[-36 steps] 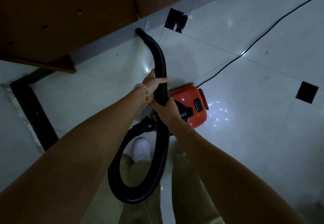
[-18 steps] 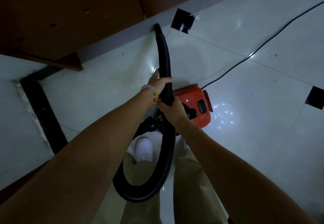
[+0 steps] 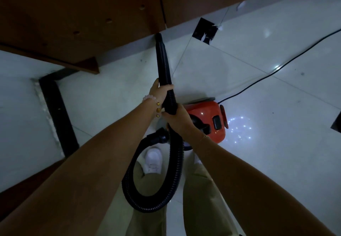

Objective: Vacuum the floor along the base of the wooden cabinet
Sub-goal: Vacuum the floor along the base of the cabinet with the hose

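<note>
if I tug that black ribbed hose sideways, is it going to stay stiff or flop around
Probably flop: the black ribbed hose already sags in a loop below both hands. The straight stretch toward the nozzle looks firmer. A hard tug might drag the red vacuum.

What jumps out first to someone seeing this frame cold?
Probably the black hose at centre, gripped by both the left hand and right hand, its tip at the base of the wooden cabinet at top left. Next, the red vacuum body on the pale floor right of the hands, with its cord running off to the upper right.
</note>
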The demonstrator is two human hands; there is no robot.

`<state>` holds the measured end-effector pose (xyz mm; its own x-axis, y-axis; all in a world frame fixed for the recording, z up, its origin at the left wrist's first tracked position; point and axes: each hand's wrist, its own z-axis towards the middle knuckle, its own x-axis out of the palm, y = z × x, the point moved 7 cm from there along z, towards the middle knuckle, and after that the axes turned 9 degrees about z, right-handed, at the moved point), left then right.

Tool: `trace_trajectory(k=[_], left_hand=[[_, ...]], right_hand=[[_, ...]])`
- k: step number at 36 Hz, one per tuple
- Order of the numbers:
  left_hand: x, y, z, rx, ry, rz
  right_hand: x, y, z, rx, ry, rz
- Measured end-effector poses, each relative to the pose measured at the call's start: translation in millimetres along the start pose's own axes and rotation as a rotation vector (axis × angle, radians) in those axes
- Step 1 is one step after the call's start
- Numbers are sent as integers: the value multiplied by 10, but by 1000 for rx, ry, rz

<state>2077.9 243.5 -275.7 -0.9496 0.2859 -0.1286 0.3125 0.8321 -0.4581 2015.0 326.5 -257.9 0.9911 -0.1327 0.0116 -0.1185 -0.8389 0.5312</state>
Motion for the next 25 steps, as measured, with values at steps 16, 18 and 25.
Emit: trace_trajectory(k=[16, 18, 25], left_hand=[[475, 1, -288, -8, 70, 250], [539, -62, -257, 9, 85, 261], [745, -237, -78, 29, 144, 280]], right_hand=[[-334, -133, -379, 83, 20, 318], [-405, -43, -367, 40, 38, 331], [-637, 200, -241, -73, 59, 323]])
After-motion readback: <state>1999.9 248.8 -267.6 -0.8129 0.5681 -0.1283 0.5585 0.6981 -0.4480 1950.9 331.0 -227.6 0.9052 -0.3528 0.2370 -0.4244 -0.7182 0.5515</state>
